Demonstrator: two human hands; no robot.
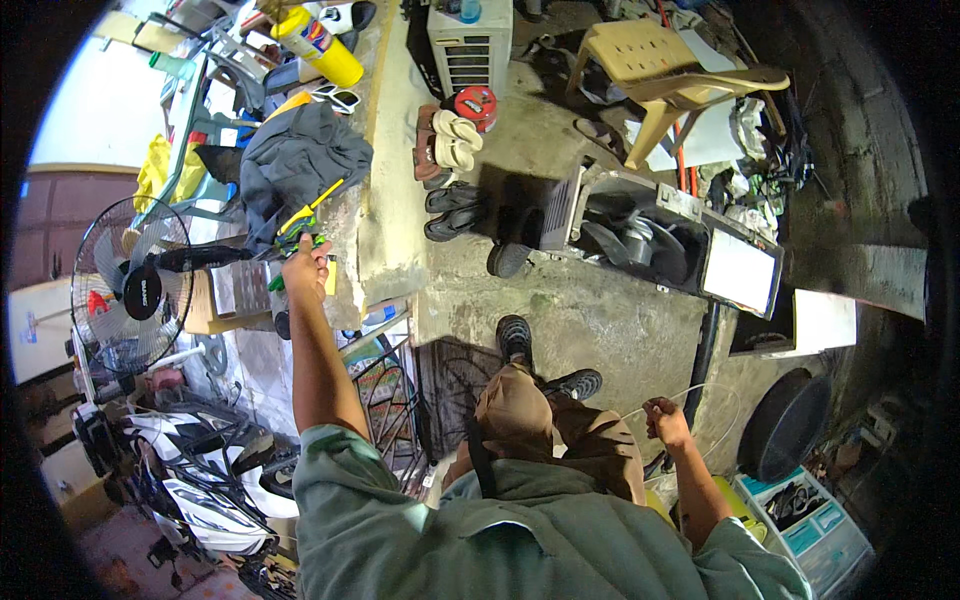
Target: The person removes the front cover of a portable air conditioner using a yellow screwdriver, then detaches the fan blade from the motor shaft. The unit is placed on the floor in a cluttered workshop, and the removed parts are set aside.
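My left hand (305,272) is stretched out over a concrete ledge on the left, its fingers curled in among green-and-black-handled tools (318,241). Whether it grips one of them cannot be made out. Just beyond the fingers, a long thin yellow tool (316,206) slants up beside a crumpled dark grey cloth (300,155). My right hand (667,421) is held closed in the air, to the right of my knees. Anything inside its fingers is too small to name. A thin pale cable (736,412) loops near it.
An opened grey metal case (668,196) with dark parts inside sits ahead on the right. Beyond it are a beige plastic chair (645,60) and shoes (455,210). At left stand a fan (110,275) and a motorcycle (205,485). A black round basin (786,425) leans at right.
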